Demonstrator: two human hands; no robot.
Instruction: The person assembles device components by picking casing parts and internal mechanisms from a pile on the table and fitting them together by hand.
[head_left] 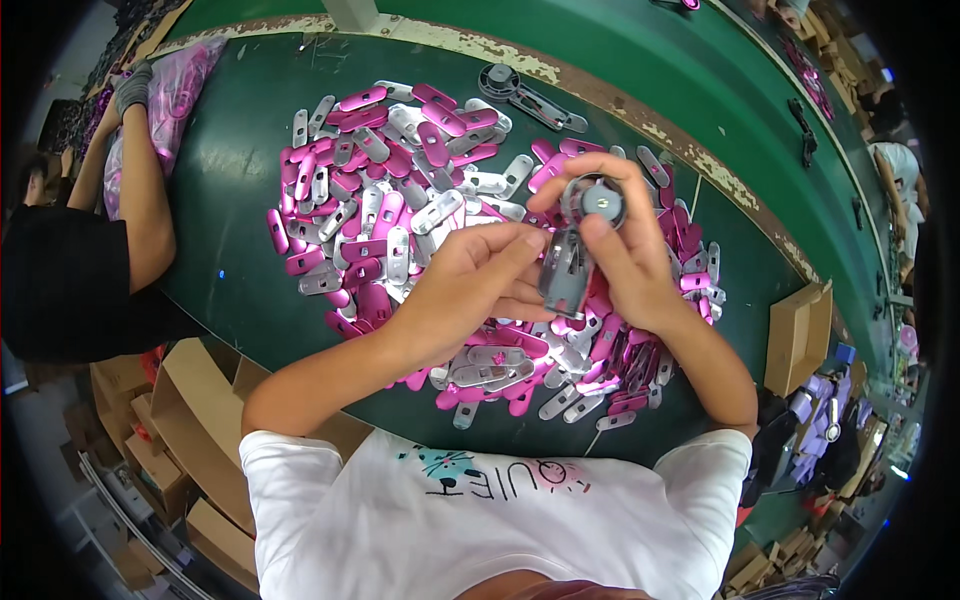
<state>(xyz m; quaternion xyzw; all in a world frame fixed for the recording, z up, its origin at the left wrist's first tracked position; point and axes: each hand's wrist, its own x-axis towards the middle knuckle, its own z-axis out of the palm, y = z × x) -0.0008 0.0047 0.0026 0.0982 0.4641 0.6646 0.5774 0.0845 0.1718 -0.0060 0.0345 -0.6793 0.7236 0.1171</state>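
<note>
green table [250,170] | parts pile [400,190] | cardboard boxes [180,420], apparently workshop

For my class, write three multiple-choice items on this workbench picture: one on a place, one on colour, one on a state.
1. Where does the heap of flat metal pieces lie?
A. on the green table
B. in a cardboard box
C. on the floor

2. Which colours are the pieces?
A. blue and gold
B. pink and silver
C. black only

3. How is the grey part with the round end held?
A. it lies untouched
B. by one hand
C. between both hands

Answers: 1 A, the heap rests on the tabletop. 2 B, both colours show. 3 C, left hand and right hand both grip it.
</note>
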